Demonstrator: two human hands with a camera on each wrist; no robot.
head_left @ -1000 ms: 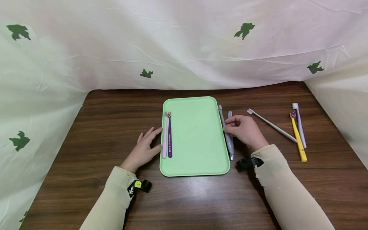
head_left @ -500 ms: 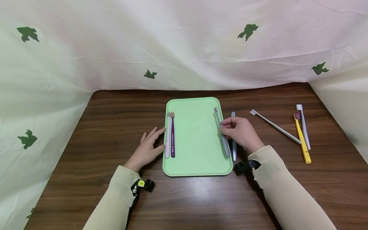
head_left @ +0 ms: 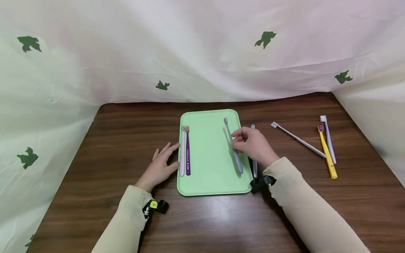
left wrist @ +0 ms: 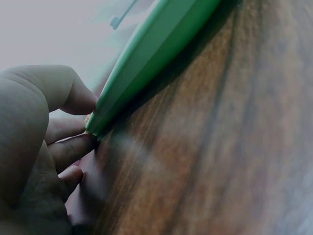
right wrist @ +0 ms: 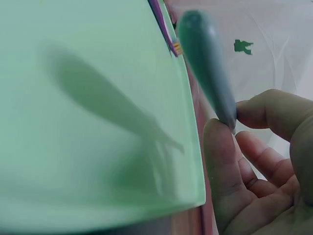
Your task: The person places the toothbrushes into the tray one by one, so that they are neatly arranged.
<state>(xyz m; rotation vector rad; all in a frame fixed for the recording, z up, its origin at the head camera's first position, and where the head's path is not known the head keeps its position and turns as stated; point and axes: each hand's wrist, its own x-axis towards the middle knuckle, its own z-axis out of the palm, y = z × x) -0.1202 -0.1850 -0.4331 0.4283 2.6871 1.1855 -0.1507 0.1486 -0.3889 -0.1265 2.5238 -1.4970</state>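
Over the right half of a light green tray (head_left: 209, 184), my right hand (head_left: 252, 144) pinches a grey-blue toothbrush (head_left: 236, 160) near its middle. Its head points away and its handle end towards me. In the right wrist view the toothbrush (right wrist: 208, 63) is between thumb and fingertips, raised, and casts a shadow on the tray. Two toothbrushes, one pale pink (head_left: 182, 154) and one purple (head_left: 188, 154), lie side by side along the tray's left edge. My left hand (head_left: 157, 170) rests on the table with extended fingers, its fingertips touching the tray's left rim.
Just right of the tray lies another grey-blue toothbrush (head_left: 254, 168), partly hidden by my right hand. Farther right are a light grey toothbrush (head_left: 299, 140) lying diagonally, a yellow one (head_left: 328, 154) and a white-lavender one (head_left: 329, 140). A white cloth (head_left: 202, 52) borders the wooden table (head_left: 133, 123).
My right hand has lifted the grey-blue toothbrush from beside the tray and carried it left over the tray's rim. The left hand stays at the tray's left edge.
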